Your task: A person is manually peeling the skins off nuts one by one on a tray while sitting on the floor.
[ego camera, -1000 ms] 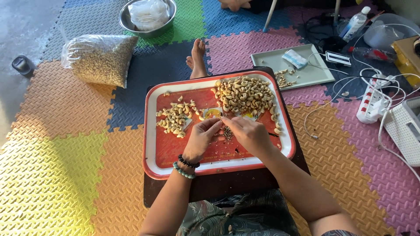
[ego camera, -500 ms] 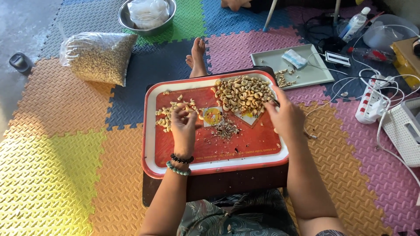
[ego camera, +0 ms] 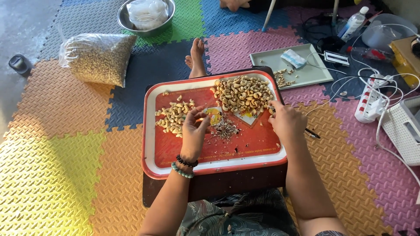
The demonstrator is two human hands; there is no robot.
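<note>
Red and rimmed in white, the tray (ego camera: 153,131) is resting on a dark tabletop (ego camera: 218,185) over the person's lap, and both hands are working above it. The left hand (ego camera: 194,129) is hovering just right of the small heap (ego camera: 174,117) of pale nuts at the tray's 9 o'clock side, its fingers curled and pinched together as if on a single nut, though what they are gripping is too small to tell. Two bead bracelets (ego camera: 184,165) are circling that wrist. The right hand (ego camera: 286,122) is sitting at the tray's 3 o'clock edge, fingers bent downward at the lower right fringe of the big heap (ego camera: 243,94), which is filling the tray's 1 o'clock corner; whether it is gripping a nut I cannot tell. Between the hands, near the tray's centre, a scatter of dark husk bits (ego camera: 225,129) is lying. Beyond the tray at 12 o'clock a bare foot (ego camera: 196,57) is showing on the foam mat (ego camera: 65,175). At 10 o'clock a clear bag (ego camera: 98,59) of nuts is lying on the mat, with a steel bowl (ego camera: 146,15) further off at 11 o'clock. At 2 o'clock a grey tray (ego camera: 302,70) is holding a few nuts, and a white power strip (ego camera: 369,102) with cables is lying at 3 o'clock.
</note>
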